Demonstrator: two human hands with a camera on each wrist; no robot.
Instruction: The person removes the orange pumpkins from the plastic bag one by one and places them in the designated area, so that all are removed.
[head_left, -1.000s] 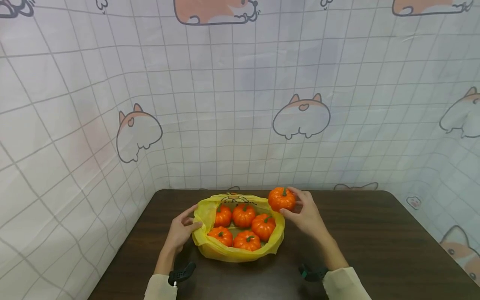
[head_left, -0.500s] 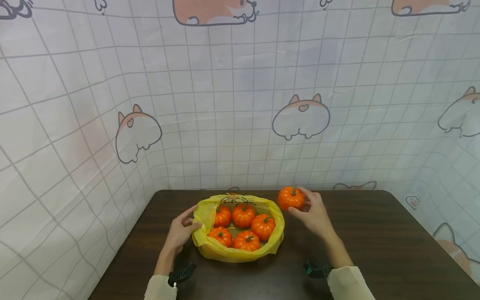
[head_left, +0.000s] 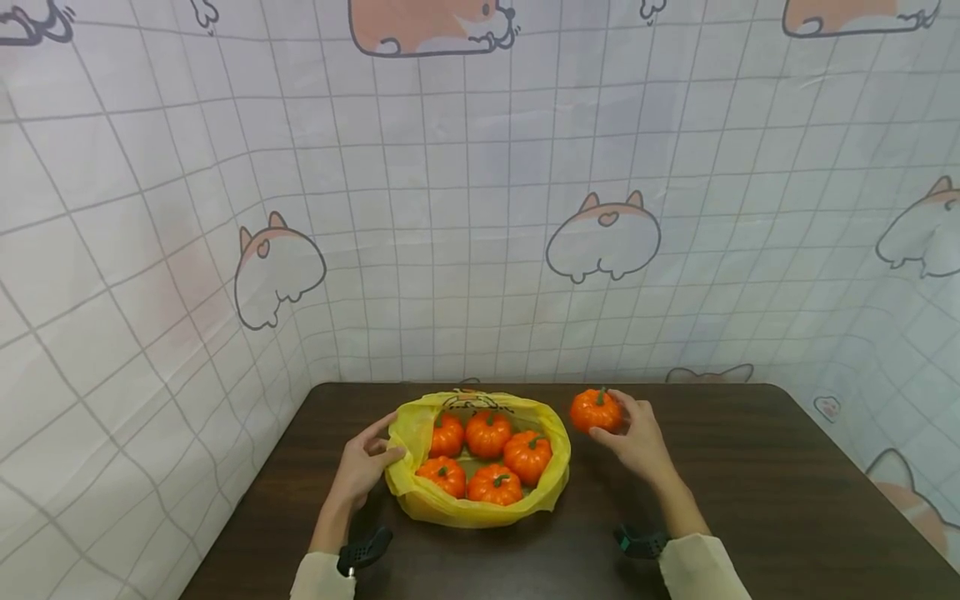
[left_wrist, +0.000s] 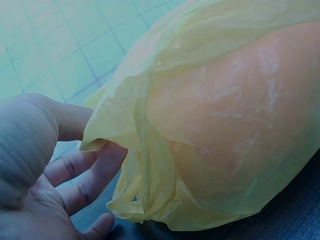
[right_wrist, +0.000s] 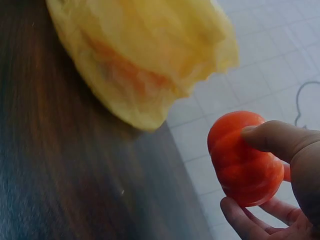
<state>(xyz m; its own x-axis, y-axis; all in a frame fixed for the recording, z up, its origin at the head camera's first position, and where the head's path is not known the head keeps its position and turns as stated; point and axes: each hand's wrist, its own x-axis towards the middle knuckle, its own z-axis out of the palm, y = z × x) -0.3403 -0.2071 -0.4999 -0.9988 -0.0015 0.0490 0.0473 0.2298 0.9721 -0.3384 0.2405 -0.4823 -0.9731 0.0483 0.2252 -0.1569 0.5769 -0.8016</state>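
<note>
Pumpkin (head_left: 596, 412): it is in your right hand (head_left: 637, 437), just to the right of the bag (head_left: 476, 513) and apart from it; it looks lifted off the surface (head_left: 757, 483).
Right hand: your thumb and fingers are clamped on the pumpkin, thumb on one side, fingertips opposite.
Pumpkin's weight: probably light for its bulk, as the even, shiny skin suggests a hollow or foam model; you should need little force.
Pumpkin's skin: glossy and likely stiff, so expect some slip under a dry fingertip; a hard squeeze could dent it if it is foam.
Pumpkin's ribs: your best hold is across the round sides at the widest part, with fingertips settled in the grooves.
Stem (head_left: 602, 396): green, short and thin; treat it as the weak point and don't lift by it.
Left hand (head_left: 362, 467): your thumb and fingers are together on the left rim of the bag; the film partly hides the tips.
Bag: yellow, thin, see-through plastic; it will likely fold or tear before it resists, so keep your pinch gentle and on the rim.
Five more pumpkins (head_left: 490, 434): they sit inside the bag, probably steadying it; reach each from above, by its sides.
</note>
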